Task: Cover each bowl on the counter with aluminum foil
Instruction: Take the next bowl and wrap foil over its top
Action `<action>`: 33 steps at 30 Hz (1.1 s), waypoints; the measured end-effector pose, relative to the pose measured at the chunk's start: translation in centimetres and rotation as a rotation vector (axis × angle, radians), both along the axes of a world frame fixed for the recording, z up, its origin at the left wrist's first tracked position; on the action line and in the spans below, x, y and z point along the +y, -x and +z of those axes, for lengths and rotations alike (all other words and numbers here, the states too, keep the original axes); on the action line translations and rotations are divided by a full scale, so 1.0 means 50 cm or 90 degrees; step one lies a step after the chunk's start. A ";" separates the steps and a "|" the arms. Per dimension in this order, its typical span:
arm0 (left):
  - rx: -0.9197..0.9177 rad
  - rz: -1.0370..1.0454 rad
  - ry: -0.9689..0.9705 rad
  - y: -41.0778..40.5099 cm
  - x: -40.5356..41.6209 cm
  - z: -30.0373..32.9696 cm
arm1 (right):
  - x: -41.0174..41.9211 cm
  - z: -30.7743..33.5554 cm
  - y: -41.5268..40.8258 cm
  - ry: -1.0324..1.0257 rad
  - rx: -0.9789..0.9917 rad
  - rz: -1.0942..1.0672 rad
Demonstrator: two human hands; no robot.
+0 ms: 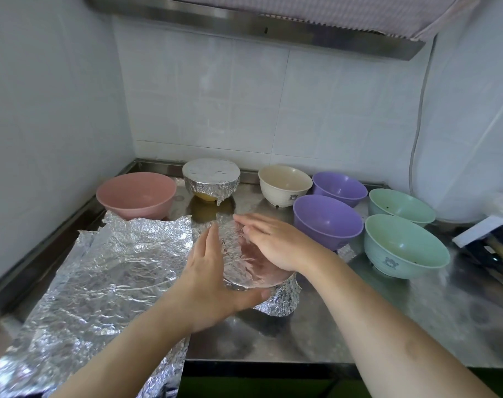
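Observation:
A foil-covered bowl (276,297) stands at the middle of the steel counter (373,326). My left hand (213,280) presses flat against its left side, fingers straight. My right hand (276,242) lies open on the foil over its top. A large crumpled foil sheet (101,271) spreads to the left and hangs over the front edge. A second foil-covered bowl (211,179) stands at the back. Uncovered: a pink bowl (136,195), a cream bowl (284,185), two purple bowls (327,222) (340,188) and two green bowls (405,245) (401,206).
Tiled walls close in the counter at the back and left. A range hood (258,24) hangs overhead. Utensils and a white packet (485,237) lie at the far right. A grey cable (416,139) runs down the right wall.

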State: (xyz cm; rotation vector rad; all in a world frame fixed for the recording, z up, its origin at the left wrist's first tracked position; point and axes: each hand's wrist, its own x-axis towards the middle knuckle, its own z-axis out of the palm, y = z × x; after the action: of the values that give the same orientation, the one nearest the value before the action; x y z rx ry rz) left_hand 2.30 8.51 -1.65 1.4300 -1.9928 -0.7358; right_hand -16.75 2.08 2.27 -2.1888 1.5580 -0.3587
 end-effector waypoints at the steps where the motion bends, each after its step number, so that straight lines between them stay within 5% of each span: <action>1: 0.004 0.000 -0.002 -0.007 -0.003 -0.001 | -0.002 0.002 0.000 0.001 0.000 -0.009; 12: 0.030 -0.012 -0.008 -0.037 -0.006 0.001 | 0.022 -0.009 0.024 0.032 -0.090 -0.099; 21: -0.023 0.017 -0.045 -0.025 0.007 -0.013 | 0.073 -0.068 0.080 -0.117 -0.460 -0.065; 33: -0.033 0.012 -0.027 -0.014 -0.001 -0.020 | 0.083 -0.088 0.116 -0.100 -0.284 0.016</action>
State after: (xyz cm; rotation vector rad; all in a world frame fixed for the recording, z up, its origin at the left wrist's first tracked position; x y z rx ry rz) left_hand 3.01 8.45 -2.66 1.5045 -2.0117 -0.7436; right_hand -22.53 6.21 -2.14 -1.8483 1.2644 -0.6435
